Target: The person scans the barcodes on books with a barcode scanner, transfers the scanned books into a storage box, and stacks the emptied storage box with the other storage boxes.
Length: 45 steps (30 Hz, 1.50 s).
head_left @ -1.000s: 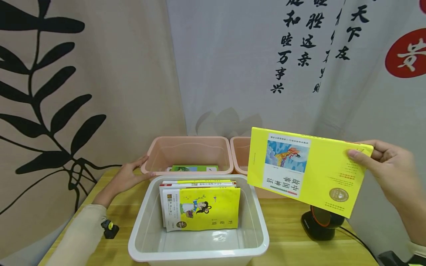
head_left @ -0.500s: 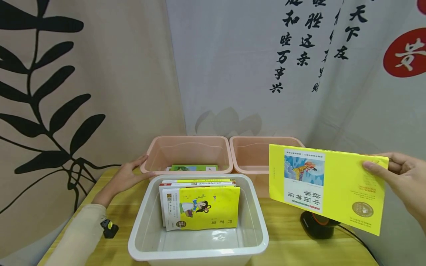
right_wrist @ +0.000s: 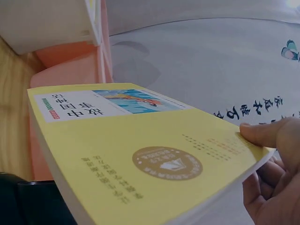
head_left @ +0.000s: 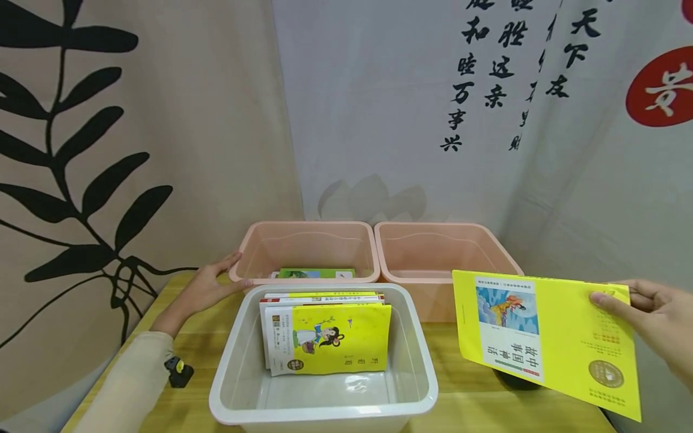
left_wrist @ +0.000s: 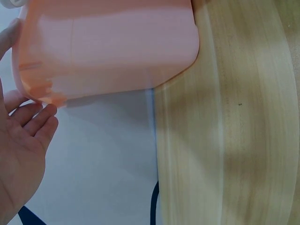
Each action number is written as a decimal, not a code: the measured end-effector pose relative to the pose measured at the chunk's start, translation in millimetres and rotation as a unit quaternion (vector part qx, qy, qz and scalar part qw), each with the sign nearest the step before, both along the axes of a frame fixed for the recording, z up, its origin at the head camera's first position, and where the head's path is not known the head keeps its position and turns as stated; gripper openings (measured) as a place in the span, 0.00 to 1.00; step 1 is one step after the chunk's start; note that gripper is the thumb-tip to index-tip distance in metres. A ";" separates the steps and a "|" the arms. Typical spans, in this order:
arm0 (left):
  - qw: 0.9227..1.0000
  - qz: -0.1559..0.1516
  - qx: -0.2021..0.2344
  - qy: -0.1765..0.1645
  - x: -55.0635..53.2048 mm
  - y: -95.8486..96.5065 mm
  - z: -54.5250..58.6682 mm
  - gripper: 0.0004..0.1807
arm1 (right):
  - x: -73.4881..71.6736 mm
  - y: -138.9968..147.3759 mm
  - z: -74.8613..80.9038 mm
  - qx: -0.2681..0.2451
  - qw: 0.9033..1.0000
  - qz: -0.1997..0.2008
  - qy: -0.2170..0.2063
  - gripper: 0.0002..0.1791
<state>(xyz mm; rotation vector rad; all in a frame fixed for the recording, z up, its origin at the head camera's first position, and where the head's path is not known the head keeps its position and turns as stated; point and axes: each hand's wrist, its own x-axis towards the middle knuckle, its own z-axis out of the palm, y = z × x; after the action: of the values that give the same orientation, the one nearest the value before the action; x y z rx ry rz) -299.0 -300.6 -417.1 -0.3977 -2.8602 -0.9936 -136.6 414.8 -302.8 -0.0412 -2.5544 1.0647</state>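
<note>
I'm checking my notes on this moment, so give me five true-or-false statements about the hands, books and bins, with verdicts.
1. The right hand holds a yellow book. True.
2. The left hand holds a book. False: it touches the left pink bin.
3. The white bin is empty. False: books stand in it.
4. The right pink bin stands beside the left pink bin. True.
5. The white bin stands behind both pink bins. False: it is nearer the head camera.

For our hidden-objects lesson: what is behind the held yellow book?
In the head view, the right pink bin and a black object; the bin's lower right corner and the object's top are covered.
</note>
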 end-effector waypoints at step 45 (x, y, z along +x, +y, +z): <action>1.000 0.003 0.000 -0.001 -0.5 0.5 -0.4 0.53 | -1.7 -4.4 -14.1 0.025 1.000 0.007 -0.004 0.07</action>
<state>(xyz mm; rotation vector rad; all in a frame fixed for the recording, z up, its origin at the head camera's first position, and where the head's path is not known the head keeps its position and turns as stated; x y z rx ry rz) -299.5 -300.1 -417.5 -0.3892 -2.8613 -0.9950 -138.3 410.4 -316.9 -0.0148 -2.5910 1.0076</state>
